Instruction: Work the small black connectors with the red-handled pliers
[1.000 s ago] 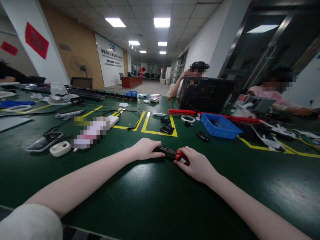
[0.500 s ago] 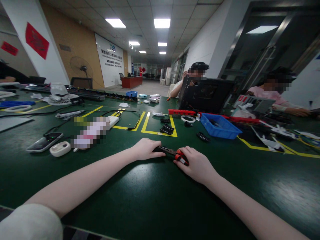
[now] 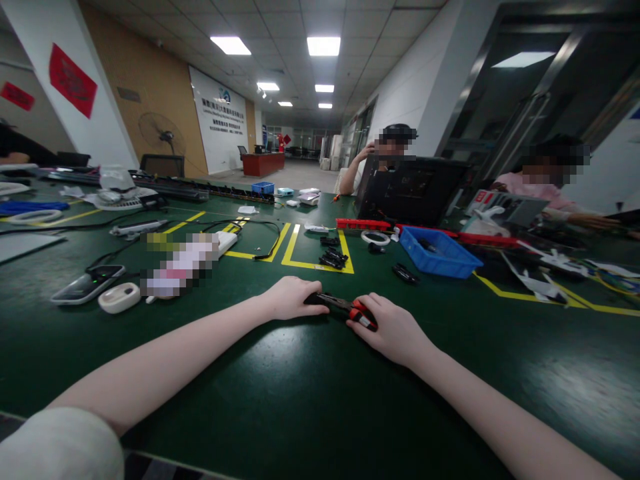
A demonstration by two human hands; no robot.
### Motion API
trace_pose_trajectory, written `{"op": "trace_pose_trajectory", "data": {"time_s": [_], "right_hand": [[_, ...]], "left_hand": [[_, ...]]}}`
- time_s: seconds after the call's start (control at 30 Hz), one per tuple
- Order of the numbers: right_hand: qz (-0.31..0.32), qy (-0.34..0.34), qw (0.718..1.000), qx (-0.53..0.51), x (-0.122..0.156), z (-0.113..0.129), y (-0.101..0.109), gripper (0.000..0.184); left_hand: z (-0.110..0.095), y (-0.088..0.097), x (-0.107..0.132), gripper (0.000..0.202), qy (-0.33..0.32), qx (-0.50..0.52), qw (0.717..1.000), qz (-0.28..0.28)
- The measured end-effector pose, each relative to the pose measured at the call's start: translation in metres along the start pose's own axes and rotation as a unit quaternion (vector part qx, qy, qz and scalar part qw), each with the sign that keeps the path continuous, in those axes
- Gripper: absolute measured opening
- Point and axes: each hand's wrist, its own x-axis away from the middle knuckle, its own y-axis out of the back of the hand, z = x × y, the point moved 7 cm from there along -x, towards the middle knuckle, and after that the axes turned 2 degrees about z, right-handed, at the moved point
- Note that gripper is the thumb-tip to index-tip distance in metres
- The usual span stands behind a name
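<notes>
Red-and-black handled pliers (image 3: pixel 361 316) are gripped in my right hand (image 3: pixel 395 327), with their jaws pointing left. My left hand (image 3: pixel 296 298) pinches a small black part (image 3: pixel 316 299), largely covered by the fingers. The tips of the pliers meet this part; whether they clamp it I cannot tell. Both hands are low over the green table (image 3: pixel 300 407). Beyond them, several small black parts (image 3: pixel 334 258) lie inside a yellow taped outline, and another black part (image 3: pixel 405 273) rests to its right.
A blue bin (image 3: pixel 443 257) with dark pieces inside stands to the right, near a red strip (image 3: pixel 363 225) and a large black case (image 3: pixel 413 190). On the left lie a black handheld device (image 3: pixel 89 285), a cream oval object (image 3: pixel 120 298) and cables. Two people sit across the table.
My hands, the pliers and the black part hold nearly the same position. Across the table at right, the seated person's head and hand have shifted slightly.
</notes>
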Motion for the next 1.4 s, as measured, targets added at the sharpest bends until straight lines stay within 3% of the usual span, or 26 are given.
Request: {"op": "trace_pose_trajectory", "data": {"time_s": [0.77,1.4], "right_hand": [[-0.031,0.014,0.993,0.112,0.0009,0.0081,0.0019,0.039],[0.007,-0.007,1.0,-0.012,-0.0002,-0.0006,-0.0026,0.032]], "left_hand": [[0.0015,-0.0025,0.0015,0.044,0.004,-0.009,1.0,-0.001],[0.0033,-0.002,0.0011,0.042,0.002,-0.004,1.0,-0.01]]}}
